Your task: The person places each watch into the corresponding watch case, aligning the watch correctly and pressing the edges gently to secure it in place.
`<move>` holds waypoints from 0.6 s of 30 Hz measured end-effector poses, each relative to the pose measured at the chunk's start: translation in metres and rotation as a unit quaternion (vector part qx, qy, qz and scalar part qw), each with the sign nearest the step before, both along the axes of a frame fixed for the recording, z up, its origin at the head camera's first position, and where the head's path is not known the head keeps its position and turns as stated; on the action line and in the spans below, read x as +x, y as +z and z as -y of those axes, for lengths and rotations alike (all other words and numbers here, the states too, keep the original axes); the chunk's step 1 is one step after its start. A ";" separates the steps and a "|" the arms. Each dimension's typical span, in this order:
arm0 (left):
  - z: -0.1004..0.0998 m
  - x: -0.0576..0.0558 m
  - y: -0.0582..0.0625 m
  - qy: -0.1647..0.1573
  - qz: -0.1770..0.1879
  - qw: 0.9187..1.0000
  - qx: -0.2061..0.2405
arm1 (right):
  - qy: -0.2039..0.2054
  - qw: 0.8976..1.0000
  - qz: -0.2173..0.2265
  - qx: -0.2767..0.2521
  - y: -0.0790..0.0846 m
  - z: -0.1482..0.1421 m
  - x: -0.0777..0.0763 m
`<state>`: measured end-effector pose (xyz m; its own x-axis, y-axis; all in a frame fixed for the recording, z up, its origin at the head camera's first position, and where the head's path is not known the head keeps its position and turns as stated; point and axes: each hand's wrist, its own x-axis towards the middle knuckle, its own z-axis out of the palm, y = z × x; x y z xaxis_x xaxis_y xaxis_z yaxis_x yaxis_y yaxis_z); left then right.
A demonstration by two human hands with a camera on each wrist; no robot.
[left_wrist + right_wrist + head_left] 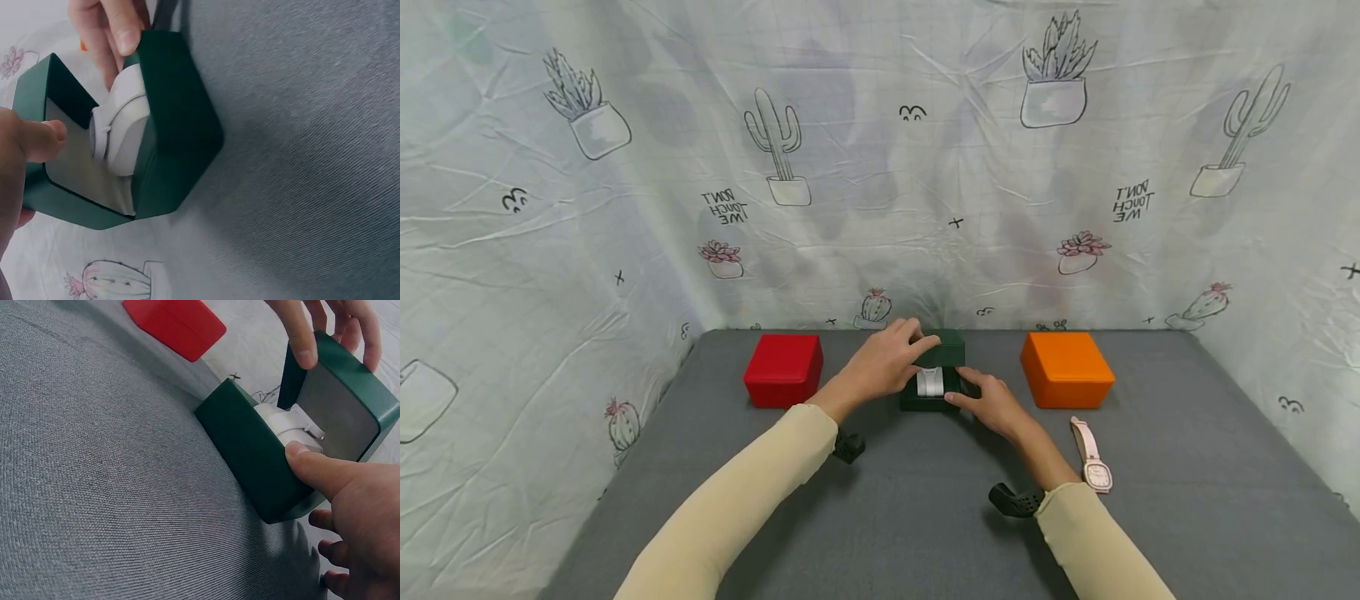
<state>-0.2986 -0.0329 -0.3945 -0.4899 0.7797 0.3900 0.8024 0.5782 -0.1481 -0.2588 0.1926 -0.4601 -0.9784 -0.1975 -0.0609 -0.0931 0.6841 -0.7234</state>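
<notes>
A dark green watch box (240,450) stands at the back middle of the table with its hinged lid (948,347) partly raised. Inside it sits a white watch (128,119), wrapped round a pale cushion. My left hand (883,360) grips the raised lid, thumb at its front edge and fingers over the top. At the right side of the base, my right hand (996,406) holds the box, its thumb on the front rim beside the watch. The watch's face is not clearly visible.
A red box (784,371) stands to the left and an orange box (1066,369) to the right, both with lids down. A pink watch (1092,458) lies on the grey table (917,525) near my right forearm. Patterned white cloth (880,167) hangs behind.
</notes>
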 end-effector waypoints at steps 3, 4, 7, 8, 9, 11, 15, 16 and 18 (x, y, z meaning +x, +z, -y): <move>0.000 0.002 -0.005 0.001 -0.003 1.000 -0.013 | -0.001 1.000 -0.002 0.000 -0.002 0.000 -0.001; 0.000 0.003 -0.007 0.001 -0.005 1.000 -0.017 | -0.002 1.000 -0.002 -0.002 -0.003 0.000 -0.001; 0.000 0.006 -0.011 0.003 -0.014 0.999 -0.029 | -0.003 1.000 -0.007 -0.008 -0.006 0.000 -0.001; 0.000 0.007 -0.011 0.004 -0.018 0.999 -0.031 | -0.005 1.000 -0.008 -0.013 -0.006 0.000 -0.001; 0.000 0.008 -0.012 0.003 -0.023 0.999 -0.033 | -0.005 1.000 -0.010 -0.015 -0.007 0.000 -0.001; -0.001 0.009 -0.013 0.003 -0.032 0.999 -0.036 | -0.009 1.000 -0.015 -0.021 -0.008 0.000 -0.001; -0.001 0.012 -0.017 -0.002 -0.045 0.998 -0.035 | -0.017 0.999 -0.028 -0.025 -0.008 0.001 0.001; -0.001 0.012 -0.018 -0.002 -0.047 0.998 -0.037 | -0.020 0.999 -0.032 -0.026 -0.008 0.001 0.002; -0.001 0.013 -0.021 -0.003 -0.050 0.998 -0.039 | -0.025 0.998 -0.042 -0.025 -0.008 0.002 0.003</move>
<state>-0.2858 -0.0319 -0.4151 -0.4464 0.8130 0.3738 0.7853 0.5562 -0.2720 -0.2556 0.1902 -0.4678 -0.9885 -0.1484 0.0308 -0.1213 0.6525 -0.7480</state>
